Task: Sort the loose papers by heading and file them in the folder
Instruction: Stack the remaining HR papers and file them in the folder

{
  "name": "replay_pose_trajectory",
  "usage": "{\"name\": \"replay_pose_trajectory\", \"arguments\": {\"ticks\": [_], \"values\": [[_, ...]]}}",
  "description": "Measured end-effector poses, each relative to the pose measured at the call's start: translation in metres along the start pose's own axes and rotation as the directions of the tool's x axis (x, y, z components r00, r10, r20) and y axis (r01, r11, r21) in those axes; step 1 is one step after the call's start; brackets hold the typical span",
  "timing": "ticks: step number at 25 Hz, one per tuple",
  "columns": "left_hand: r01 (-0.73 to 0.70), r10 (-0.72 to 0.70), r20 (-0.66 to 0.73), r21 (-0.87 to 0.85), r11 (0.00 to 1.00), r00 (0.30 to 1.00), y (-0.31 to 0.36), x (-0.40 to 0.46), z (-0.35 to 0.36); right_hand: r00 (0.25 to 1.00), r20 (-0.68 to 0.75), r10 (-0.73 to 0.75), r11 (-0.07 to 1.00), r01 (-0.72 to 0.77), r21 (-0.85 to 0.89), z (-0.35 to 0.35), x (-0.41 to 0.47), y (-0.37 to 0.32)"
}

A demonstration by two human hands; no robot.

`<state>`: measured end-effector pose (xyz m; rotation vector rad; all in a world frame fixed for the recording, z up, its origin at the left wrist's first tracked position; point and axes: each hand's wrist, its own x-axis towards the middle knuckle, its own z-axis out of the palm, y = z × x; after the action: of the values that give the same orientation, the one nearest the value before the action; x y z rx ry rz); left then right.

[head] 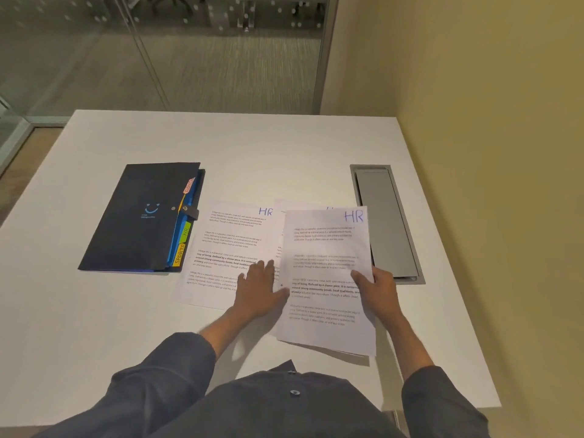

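Two printed papers [325, 273] headed "HR"

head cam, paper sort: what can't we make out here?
- Middle sheet, head view: heading and most text covered by the lifted HR sheet.
- How many sheets the right hand grips: edges overlap, cannot tell.
- Top pink tab on the folder: lettering blurred; SPORTS tab reads fine.
- Body text on the left HR sheet: too small; left hand covers part.
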<state>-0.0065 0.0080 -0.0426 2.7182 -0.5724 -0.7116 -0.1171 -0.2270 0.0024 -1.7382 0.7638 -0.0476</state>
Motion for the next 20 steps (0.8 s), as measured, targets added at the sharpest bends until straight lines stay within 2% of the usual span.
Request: {"name": "replay_pose_trajectory", "arguments": {"ticks": [1,2,3,4,5,6,8,15,20], "values": [[0.027,-0.027,0.003,-0.212,0.977,1.0,0.003,0.002,-0.013,1.0,0.012,-0.005,0.999,0.004,0.046,-0.006,-0.002,-0.007],[0.069,-0.052,0.049,-0.476,0.877,0.997,0.007,0.005,-0.028,1.0,0.025,-0.009,0.996,0.007,0.087,-0.011,-0.003,-0.014],[0.119,-0.054,0.114,-0.713,0.691,0.992,0.011,0.008,-0.042,0.999,0.032,-0.013,0.993,0.01,0.114,-0.015,-0.003,-0.021],[0.166,-0.027,0.176,-0.857,0.487,0.984,0.014,0.009,-0.057,0.999,0.036,-0.023,0.99,0.018,0.141,-0.019,-0.003,-0.028],[0.193,0.026,0.216,-0.914,0.357,0.976,0.017,0.011,-0.07,0.999,0.038,-0.033,0.987,0.027,0.16,-0.022,-0.003,-0.034],[0.186,0.079,0.22,-0.933,0.309,0.972,0.019,0.013,-0.08,0.998,0.042,-0.046,0.982,0.038,0.182,-0.024,-0.003,-0.04],[0.147,0.119,0.189,-0.943,0.298,0.975,0.028,0.013,-0.097,0.997,0.046,-0.058,0.975,0.047,0.218,-0.024,-0.001,-0.05],[-0.086,0.08,-0.063,-0.938,0.337,0.995,0.046,-0.003,-0.117,0.997,-0.028,-0.073,0.953,0.078,0.292,-0.001,-0.001,-0.068],[-0.143,0.035,-0.139,-0.932,0.332,0.99,0.038,-0.015,-0.112,0.99,-0.082,-0.113,0.941,0.133,0.31,0.011,-0.007,-0.075]]}}
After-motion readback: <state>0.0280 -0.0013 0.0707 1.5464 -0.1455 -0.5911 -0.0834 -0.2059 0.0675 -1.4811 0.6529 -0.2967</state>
